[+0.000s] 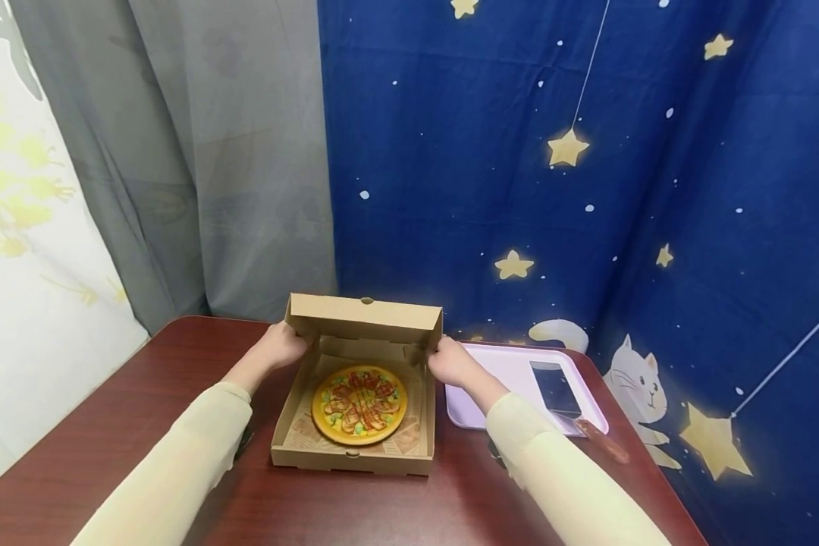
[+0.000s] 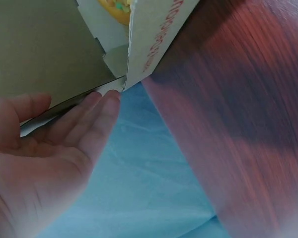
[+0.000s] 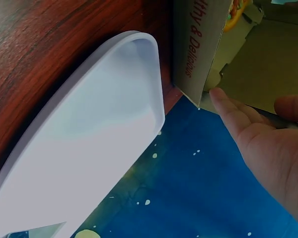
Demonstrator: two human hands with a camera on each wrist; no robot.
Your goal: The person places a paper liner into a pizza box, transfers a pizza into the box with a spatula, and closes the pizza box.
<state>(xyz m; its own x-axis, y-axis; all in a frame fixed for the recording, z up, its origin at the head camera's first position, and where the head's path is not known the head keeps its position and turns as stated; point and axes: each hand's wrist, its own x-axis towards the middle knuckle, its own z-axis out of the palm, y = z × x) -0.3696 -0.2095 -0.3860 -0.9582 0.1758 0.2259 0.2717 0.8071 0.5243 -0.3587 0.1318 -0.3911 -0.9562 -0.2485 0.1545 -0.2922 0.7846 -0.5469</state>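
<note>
A cardboard pizza box stands on the table, its lid raised and tilted above the back. Inside, on printed paper, sits a round pizza with a yellow rim and red and green topping. My left hand grips the lid's left side; in the left wrist view its thumb lies on the inner face and the fingers run along the outside. On the lid's right side my right hand has a matching hold, thumb inside and fingers outside.
To the right of the box lies a pale purple tray. A tool with a broad, shiny rectangular blade rests on it, its wooden handle reaching past the tray's edge. Curtains hang behind the table.
</note>
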